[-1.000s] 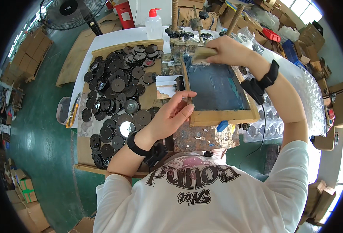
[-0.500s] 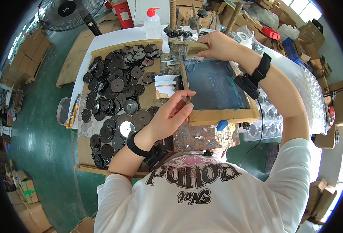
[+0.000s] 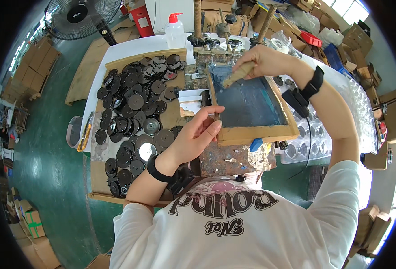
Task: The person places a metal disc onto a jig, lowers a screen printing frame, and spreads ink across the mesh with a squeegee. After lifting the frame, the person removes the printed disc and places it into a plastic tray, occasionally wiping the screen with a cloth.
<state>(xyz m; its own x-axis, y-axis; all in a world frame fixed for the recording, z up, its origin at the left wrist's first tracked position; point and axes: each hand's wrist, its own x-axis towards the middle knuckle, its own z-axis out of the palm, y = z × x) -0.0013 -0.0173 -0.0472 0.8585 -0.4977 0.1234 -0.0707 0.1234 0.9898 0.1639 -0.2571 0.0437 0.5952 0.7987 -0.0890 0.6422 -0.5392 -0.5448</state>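
A wooden-framed printing screen (image 3: 269, 133) with dark blue mesh lies over the paint-stained work base (image 3: 225, 157). My left hand (image 3: 197, 136) grips the frame's left side near its front corner, thumb and fingers closed on the wood. Over the far part of the mesh, my right hand (image 3: 269, 62) is closed round a tan squeegee (image 3: 239, 75), held tilted with its lower end at or just above the mesh; contact cannot be made out. Beside the frame's left edge, a black round part (image 3: 205, 97) sits partly hidden near a white card (image 3: 190, 99).
Many black discs (image 3: 135, 101) are heaped on a cardboard-lined tray (image 3: 139, 53) at left. Behind stand a red-capped squeeze bottle (image 3: 174, 31) and threaded posts (image 3: 197, 20). Clear plastic trays (image 3: 307, 145) lie right of the frame. A cutter knife (image 3: 86, 132) sits at the table's left edge.
My right hand has lifted off the frame's far end and swung slightly right and nearer, tilting the squeegee over the mesh. My left hand keeps its hold on the frame.
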